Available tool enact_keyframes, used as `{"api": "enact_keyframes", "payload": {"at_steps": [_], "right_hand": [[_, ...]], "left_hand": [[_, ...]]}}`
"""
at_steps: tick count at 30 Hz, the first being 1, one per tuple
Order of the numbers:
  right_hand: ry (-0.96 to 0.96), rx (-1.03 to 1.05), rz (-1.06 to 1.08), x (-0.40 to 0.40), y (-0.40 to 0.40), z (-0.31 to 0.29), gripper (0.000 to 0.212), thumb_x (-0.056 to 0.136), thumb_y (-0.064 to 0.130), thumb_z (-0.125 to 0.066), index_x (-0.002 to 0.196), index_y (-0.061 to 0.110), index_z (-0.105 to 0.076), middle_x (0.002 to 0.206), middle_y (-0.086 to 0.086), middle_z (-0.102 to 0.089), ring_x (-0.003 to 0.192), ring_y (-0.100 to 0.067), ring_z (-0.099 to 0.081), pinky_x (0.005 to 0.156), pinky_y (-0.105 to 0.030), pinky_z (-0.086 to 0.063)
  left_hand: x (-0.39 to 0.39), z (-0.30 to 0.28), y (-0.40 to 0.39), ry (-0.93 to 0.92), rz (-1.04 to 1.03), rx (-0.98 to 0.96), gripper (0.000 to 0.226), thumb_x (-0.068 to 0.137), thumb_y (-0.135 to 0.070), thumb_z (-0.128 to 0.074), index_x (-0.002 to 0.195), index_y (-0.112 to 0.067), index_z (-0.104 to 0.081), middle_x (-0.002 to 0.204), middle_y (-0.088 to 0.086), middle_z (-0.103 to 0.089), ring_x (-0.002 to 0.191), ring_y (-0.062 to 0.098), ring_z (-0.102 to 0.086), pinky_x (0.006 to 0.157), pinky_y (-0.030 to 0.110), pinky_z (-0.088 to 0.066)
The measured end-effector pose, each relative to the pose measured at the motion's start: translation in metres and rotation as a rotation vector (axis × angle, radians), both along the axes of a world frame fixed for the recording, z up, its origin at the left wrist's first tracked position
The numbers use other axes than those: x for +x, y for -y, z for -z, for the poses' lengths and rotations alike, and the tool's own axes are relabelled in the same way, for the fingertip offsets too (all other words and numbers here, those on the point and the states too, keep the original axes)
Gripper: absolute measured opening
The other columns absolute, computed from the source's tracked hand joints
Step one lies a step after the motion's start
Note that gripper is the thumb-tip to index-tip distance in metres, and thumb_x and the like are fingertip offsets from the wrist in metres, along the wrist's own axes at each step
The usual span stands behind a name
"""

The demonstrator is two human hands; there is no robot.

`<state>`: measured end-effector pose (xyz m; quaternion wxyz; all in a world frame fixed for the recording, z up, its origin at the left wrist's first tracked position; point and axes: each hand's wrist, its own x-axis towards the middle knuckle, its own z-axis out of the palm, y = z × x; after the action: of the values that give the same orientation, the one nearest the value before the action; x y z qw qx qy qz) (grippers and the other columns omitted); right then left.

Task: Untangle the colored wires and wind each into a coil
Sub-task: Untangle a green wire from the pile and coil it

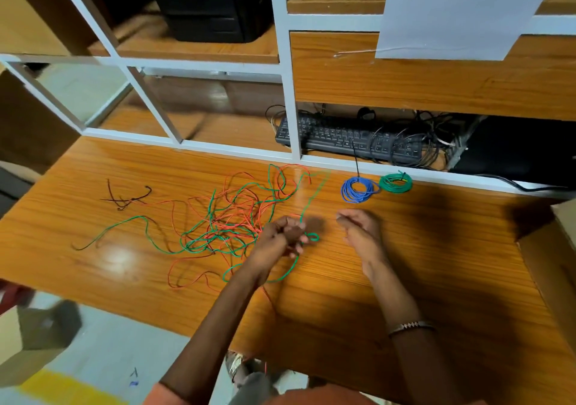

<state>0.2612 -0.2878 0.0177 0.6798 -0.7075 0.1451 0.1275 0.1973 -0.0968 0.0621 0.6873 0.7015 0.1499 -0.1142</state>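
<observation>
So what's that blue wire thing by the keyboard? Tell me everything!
The blue wire coil is thin plastic-coated wire wound into a loose round ring of several loops. It lies flat on the wooden desk, with the green wire coil just to its right. A thin black cable runs down onto it. No hand touches it.
</observation>
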Motion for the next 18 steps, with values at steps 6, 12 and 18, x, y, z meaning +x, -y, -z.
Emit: {"api": "enact_keyframes", "payload": {"at_steps": [6, 12, 18], "right_hand": [[-0.166, 0.588, -0.645, -0.02, -0.046, -0.054, 0.047, 0.088, 0.038, -0.068, 0.129, 0.015, -0.065, 0.112, -0.005, -0.072, 0.105, -0.017, -0.069, 0.098, -0.038, -0.052], [0.074, 0.348, -0.77, 0.002, -0.046, -0.088, 0.026, 0.083, 0.024, -0.074, 0.105, 0.01, -0.072, 0.093, -0.01, -0.069, 0.068, -0.013, -0.056, 0.082, -0.036, -0.054], [0.212, 0.364, -0.564, 0.043, -0.038, -0.104, 0.005, 0.092, 0.003, -0.068, 0.096, 0.003, -0.07, 0.063, -0.002, -0.055, 0.058, -0.012, -0.048, 0.077, -0.037, -0.049]], "left_hand": [[0.007, -0.049, -0.029, 0.109, -0.21, -0.2, 0.009, 0.106, -0.019, -0.06, 0.097, -0.018, -0.06, 0.084, 0.002, -0.07, 0.059, 0.009, -0.063, 0.049, 0.019, -0.044], [-0.002, -0.08, -0.08, 0.265, -0.496, -0.237, 0.01, 0.107, -0.021, -0.059, 0.098, -0.019, -0.057, 0.08, -0.003, -0.072, 0.057, 0.008, -0.06, 0.05, 0.019, -0.042], [-0.026, -0.108, -0.139, 0.458, -0.772, -0.123, 0.016, 0.109, -0.028, -0.057, 0.093, -0.024, -0.055, 0.082, -0.007, -0.072, 0.061, 0.005, -0.063, 0.056, 0.018, -0.046]]}}
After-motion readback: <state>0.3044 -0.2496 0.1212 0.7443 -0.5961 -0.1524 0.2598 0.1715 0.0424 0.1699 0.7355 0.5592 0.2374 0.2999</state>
